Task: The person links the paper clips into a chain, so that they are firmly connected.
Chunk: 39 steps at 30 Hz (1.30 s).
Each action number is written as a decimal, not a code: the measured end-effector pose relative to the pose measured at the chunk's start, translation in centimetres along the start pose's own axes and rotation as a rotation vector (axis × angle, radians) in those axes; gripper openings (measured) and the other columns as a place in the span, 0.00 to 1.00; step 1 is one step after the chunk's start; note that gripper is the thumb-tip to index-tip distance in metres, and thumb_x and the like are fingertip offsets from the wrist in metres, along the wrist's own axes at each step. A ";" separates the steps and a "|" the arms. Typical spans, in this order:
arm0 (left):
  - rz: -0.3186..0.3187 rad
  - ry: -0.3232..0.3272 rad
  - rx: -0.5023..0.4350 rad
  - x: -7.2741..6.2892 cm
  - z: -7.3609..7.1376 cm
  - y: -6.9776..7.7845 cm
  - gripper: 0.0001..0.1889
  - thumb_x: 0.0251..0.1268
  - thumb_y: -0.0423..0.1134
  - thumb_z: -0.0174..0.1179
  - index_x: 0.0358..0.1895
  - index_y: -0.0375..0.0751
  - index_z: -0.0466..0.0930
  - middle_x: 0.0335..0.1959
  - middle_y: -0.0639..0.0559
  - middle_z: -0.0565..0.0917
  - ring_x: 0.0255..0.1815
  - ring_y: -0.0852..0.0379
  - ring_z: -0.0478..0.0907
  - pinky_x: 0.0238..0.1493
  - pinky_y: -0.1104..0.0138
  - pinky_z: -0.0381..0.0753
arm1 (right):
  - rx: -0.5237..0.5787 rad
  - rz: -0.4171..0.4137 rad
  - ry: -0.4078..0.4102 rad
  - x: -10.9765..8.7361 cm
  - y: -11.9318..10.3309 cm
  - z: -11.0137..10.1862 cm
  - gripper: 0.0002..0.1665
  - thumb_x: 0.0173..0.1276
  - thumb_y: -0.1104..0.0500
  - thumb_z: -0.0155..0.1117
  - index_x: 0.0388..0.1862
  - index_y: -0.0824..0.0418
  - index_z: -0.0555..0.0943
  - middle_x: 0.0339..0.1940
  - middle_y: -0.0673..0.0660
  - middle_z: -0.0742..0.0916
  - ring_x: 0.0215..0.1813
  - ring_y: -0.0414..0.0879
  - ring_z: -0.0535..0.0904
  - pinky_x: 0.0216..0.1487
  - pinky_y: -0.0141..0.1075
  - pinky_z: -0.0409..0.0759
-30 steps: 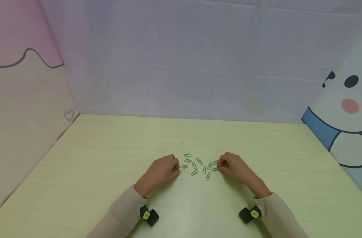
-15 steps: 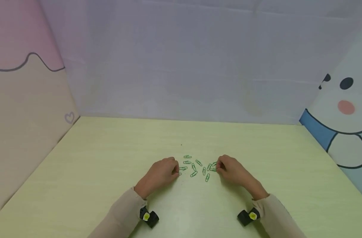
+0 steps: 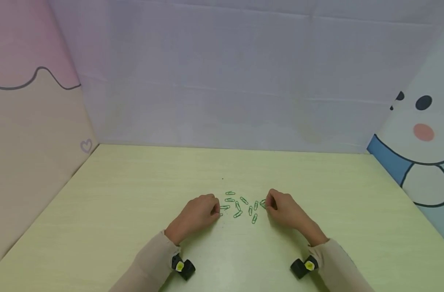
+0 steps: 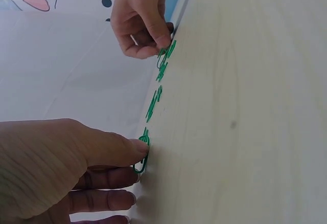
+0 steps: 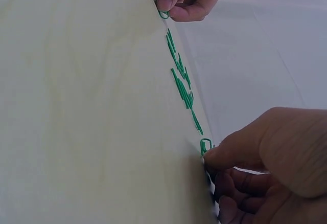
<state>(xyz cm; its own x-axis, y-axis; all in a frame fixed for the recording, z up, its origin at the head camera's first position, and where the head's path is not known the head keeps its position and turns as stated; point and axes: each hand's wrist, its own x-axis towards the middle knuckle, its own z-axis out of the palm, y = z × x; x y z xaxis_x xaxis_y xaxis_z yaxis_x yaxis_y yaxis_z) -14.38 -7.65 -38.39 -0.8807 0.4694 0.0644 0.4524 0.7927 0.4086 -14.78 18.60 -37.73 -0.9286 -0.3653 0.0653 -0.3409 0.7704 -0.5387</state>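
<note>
Several green paper clips (image 3: 238, 213) lie scattered on the pale table between my two hands. At the left of the group my left hand (image 3: 197, 211) pinches a paper clip (image 4: 138, 170) between thumb and forefinger, near the table surface. The clip's lower loop shows below the thumb in the left wrist view. Across the group, my right hand (image 3: 285, 209) pinches another paper clip (image 5: 205, 144) with thumb and forefinger. Its rounded end sticks out past the thumb tip, and the fingers cover the rest. Loose clips lie close beside both hands.
The light wooden table (image 3: 134, 178) reaches back to a pale sheet-like wall (image 3: 222, 81). Printed side panels stand at left (image 3: 35, 162) and right (image 3: 426, 174). A small dark speck (image 3: 223, 178) marks the table beyond the clips.
The right hand has shifted slightly left, and a clip at its fingertips now sits at a different angle. My left hand keeps its place and grip. The head view has tilted slightly.
</note>
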 end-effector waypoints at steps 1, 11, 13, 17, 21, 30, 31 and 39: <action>0.000 0.000 0.001 0.0 0.0 0.0 0.06 0.59 0.34 0.64 0.26 0.44 0.77 0.26 0.57 0.73 0.26 0.61 0.67 0.28 0.68 0.68 | 0.000 0.007 -0.001 0.0 0.0 0.0 0.04 0.62 0.71 0.57 0.33 0.64 0.75 0.26 0.52 0.79 0.28 0.41 0.69 0.30 0.31 0.69; 0.000 0.020 -0.006 0.1 -0.2 0.1 0.07 0.60 0.34 0.62 0.25 0.45 0.76 0.23 0.58 0.74 0.24 0.63 0.66 0.27 0.70 0.67 | 0.002 0.012 0.003 0.2 0.1 0.3 0.07 0.62 0.71 0.56 0.33 0.63 0.80 0.25 0.51 0.80 0.28 0.40 0.68 0.31 0.31 0.68; 0.004 0.042 -0.015 0.0 -0.2 0.1 0.08 0.60 0.34 0.62 0.25 0.45 0.76 0.22 0.58 0.75 0.24 0.63 0.66 0.26 0.70 0.67 | 0.008 0.009 0.011 0.2 0.1 0.3 0.07 0.62 0.71 0.55 0.33 0.63 0.80 0.26 0.51 0.80 0.28 0.40 0.67 0.31 0.31 0.68; 0.004 0.089 -0.039 0.1 -0.3 0.2 0.08 0.61 0.34 0.62 0.25 0.46 0.75 0.23 0.59 0.77 0.22 0.64 0.66 0.25 0.72 0.67 | 0.016 -0.006 0.020 0.2 0.1 0.3 0.07 0.62 0.71 0.55 0.33 0.63 0.80 0.27 0.52 0.80 0.29 0.40 0.68 0.32 0.32 0.68; 0.004 0.116 -0.060 0.0 -0.3 0.2 0.08 0.62 0.34 0.62 0.26 0.47 0.75 0.23 0.59 0.79 0.21 0.64 0.66 0.24 0.72 0.66 | 0.015 -0.017 0.016 0.3 0.0 0.3 0.07 0.63 0.71 0.55 0.33 0.64 0.79 0.29 0.52 0.81 0.31 0.41 0.70 0.33 0.33 0.70; 0.017 0.147 -0.081 0.0 -0.3 0.1 0.03 0.62 0.34 0.61 0.31 0.45 0.79 0.26 0.56 0.83 0.23 0.65 0.68 0.26 0.73 0.68 | 0.024 -0.012 -0.010 0.3 -0.1 0.4 0.05 0.63 0.71 0.57 0.33 0.65 0.79 0.28 0.52 0.81 0.30 0.40 0.71 0.32 0.32 0.71; 0.015 0.145 -0.084 0.0 -0.3 0.1 0.02 0.62 0.33 0.61 0.32 0.45 0.80 0.27 0.56 0.84 0.23 0.65 0.69 0.26 0.73 0.69 | 0.026 -0.011 -0.008 0.3 -0.1 0.4 0.04 0.64 0.70 0.57 0.33 0.64 0.79 0.28 0.52 0.81 0.30 0.40 0.71 0.32 0.32 0.71; 0.008 0.137 -0.085 0.2 -0.3 0.2 0.03 0.61 0.33 0.62 0.37 0.43 0.81 0.29 0.52 0.86 0.25 0.64 0.75 0.27 0.71 0.71 | 0.024 -0.009 0.004 0.2 -0.3 0.4 0.03 0.66 0.67 0.59 0.32 0.63 0.79 0.27 0.51 0.81 0.29 0.40 0.70 0.31 0.32 0.70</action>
<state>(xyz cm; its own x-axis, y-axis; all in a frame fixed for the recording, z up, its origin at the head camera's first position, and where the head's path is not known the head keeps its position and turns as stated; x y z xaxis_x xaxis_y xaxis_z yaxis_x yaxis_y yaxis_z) -14.48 -7.56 -38.04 -0.8908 0.4131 0.1891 0.4507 0.7511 0.4825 -14.85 18.10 -37.89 -0.9262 -0.3700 0.0730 -0.3454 0.7545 -0.5581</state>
